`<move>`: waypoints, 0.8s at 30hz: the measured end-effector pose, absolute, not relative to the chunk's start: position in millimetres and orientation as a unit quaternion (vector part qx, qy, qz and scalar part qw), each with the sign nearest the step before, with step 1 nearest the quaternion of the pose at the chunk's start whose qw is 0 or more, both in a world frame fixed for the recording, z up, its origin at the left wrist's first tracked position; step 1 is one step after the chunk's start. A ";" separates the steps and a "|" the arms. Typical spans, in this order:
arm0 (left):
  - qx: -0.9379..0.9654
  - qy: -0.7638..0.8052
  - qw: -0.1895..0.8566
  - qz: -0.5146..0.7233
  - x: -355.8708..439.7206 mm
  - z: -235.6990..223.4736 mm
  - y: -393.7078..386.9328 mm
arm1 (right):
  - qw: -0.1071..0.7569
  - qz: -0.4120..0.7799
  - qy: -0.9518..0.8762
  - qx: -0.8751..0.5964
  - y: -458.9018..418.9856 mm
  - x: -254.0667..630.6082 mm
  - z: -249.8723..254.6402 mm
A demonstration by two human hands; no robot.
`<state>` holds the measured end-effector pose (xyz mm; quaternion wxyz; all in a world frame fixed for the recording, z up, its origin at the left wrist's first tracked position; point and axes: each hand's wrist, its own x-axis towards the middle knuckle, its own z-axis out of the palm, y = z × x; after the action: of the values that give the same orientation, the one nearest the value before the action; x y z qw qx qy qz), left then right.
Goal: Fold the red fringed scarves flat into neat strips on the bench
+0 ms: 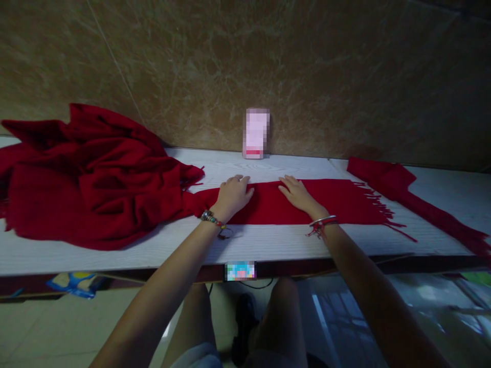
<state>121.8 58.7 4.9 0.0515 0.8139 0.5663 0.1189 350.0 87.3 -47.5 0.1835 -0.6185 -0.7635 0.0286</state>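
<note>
A red fringed scarf (268,207) lies along the white wooden tabletop, its right part flat and its tassels (378,204) pointing right. Near its far edge, my left hand (233,195) rests on the cloth with the fingers stretched out. My right hand (297,194) lies on the same strip farther right, palm down, fingers extended. To the left the strip meets a large crumpled heap of red cloth (103,189); whether the two are one piece I cannot tell. Another narrow red scarf (399,184) lies at the right, bent over on itself.
A pink, blurred-out upright object (256,133) stands at the back against the brown marbled wall (207,71). Below the front edge of the white tabletop (184,250) is a small blurred screen-like item (240,271). A blue and yellow packet (74,283) sits under the edge at left.
</note>
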 end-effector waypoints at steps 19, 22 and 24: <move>0.852 0.496 0.099 0.134 102.6 4.3 68.8 | 0.346 -0.022 -0.771 -0.534 87.5 358.8 -49.6; 0.846 0.508 0.094 0.135 102.5 -0.8 71.1 | 0.359 -0.013 -0.768 -0.531 85.9 358.6 -47.8; 0.846 0.507 0.103 0.127 102.0 -4.0 71.9 | 0.365 -0.011 -0.766 -0.529 85.1 357.9 -47.7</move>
<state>102.0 71.9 -4.0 0.1026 0.8461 0.5074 0.1272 357.9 85.1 -47.7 0.3646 -0.5288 -0.7664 -0.0107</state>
